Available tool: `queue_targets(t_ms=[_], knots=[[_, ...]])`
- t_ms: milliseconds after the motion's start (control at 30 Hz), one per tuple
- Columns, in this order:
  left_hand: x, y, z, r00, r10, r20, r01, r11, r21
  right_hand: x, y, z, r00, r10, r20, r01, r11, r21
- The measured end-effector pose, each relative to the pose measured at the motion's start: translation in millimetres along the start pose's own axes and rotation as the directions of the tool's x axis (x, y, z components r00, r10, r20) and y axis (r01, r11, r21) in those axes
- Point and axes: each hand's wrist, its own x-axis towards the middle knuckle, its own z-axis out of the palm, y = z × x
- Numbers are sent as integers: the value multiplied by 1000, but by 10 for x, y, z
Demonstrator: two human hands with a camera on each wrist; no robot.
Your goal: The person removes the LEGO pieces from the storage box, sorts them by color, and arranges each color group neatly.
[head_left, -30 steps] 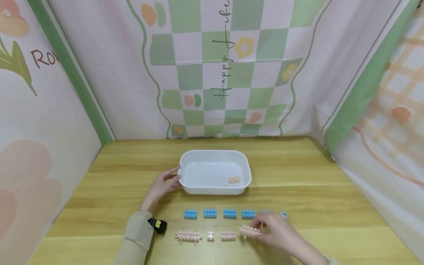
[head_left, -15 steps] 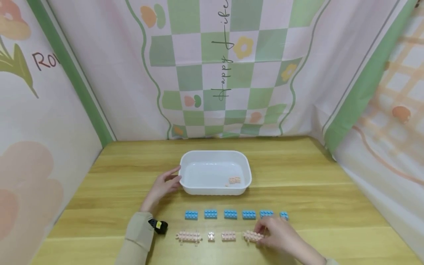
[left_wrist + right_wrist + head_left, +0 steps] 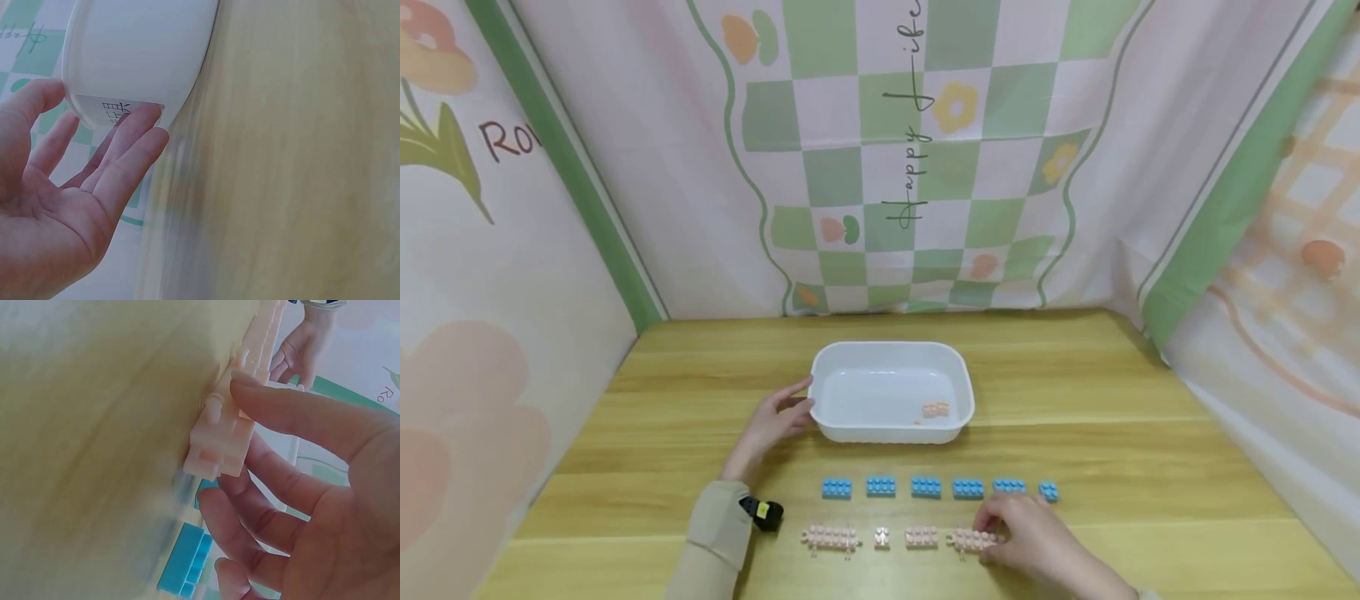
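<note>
My right hand [image 3: 1032,535] pinches a long pink toy building brick [image 3: 968,540] with small side pegs, low at the table, between thumb and fingers. In the right wrist view the thumb lies along one side of this brick [image 3: 225,434]. It ends a row of pink bricks: a similar pegged one [image 3: 831,537] at the left, a small one [image 3: 882,537] and a plain one [image 3: 921,537]. My left hand [image 3: 772,425] touches the left side of a white plastic tub [image 3: 891,434], fingers mostly straight. In the left wrist view the fingertips rest by its printed label [image 3: 119,111].
A row of blue bricks [image 3: 926,487] runs between the tub and the pink row, with a small blue brick [image 3: 1048,492] at its right end, close to my right hand. Several pink pieces [image 3: 936,409] lie inside the tub. A patterned curtain hangs behind the wooden table [image 3: 700,358].
My right hand has lowered the pink brick and straightened it into line with the pink row. Blue bricks behind that hand show more now. My left hand stays at the tub.
</note>
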Motion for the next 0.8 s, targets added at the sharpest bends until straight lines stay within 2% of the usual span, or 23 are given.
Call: queue_targets(t_ms=[367, 633, 800], knots=[[-6, 7, -1, 1000, 11, -7, -11, 1000, -1, -17, -24, 9, 999, -25, -26, 24, 998, -55], [-11, 12, 5, 1000, 12, -6, -12, 1000, 16, -48, -50, 3, 999, -15, -43, 12, 998, -54], [-6, 11, 4, 1000, 9, -7, -9, 1000, 14, -38, -52, -109, 991, -72, -111, 68, 997, -46]])
